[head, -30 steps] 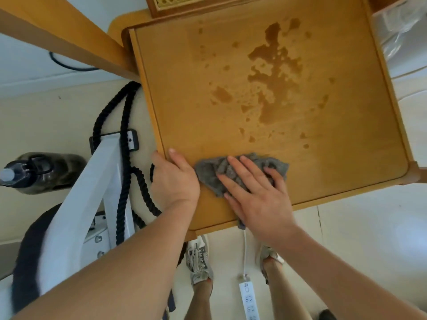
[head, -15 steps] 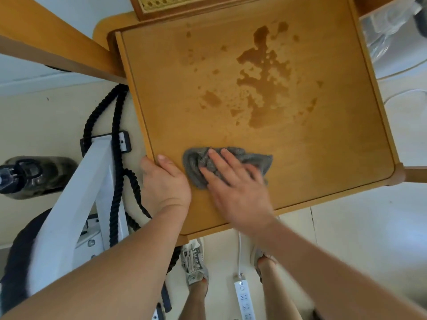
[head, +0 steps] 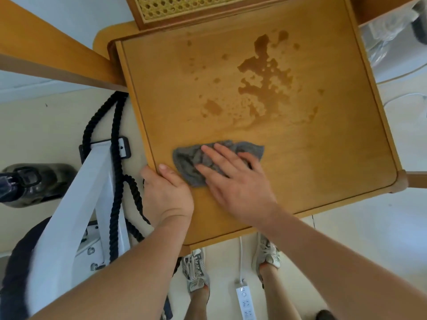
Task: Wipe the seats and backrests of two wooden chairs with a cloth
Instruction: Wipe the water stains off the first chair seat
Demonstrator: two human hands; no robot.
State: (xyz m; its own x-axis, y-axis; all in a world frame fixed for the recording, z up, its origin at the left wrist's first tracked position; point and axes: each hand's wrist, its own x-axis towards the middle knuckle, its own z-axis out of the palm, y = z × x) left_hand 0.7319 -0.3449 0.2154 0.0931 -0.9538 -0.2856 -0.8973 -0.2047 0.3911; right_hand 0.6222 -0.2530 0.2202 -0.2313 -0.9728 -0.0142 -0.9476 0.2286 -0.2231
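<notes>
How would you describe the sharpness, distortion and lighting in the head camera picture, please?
In the head view, the wet stain on the chair seat is sharp; the right hand on the grey cloth is slightly soft, and the white frame at lower left is smeared. Wide-angle distortion bows the seat's edges. Lighting is even and soft, with no harsh glare.

crumpled grey cloth (head: 191, 161) lies flat on the wet-stained wooden chair seat (head: 323, 144), near its front-left corner.
</notes>
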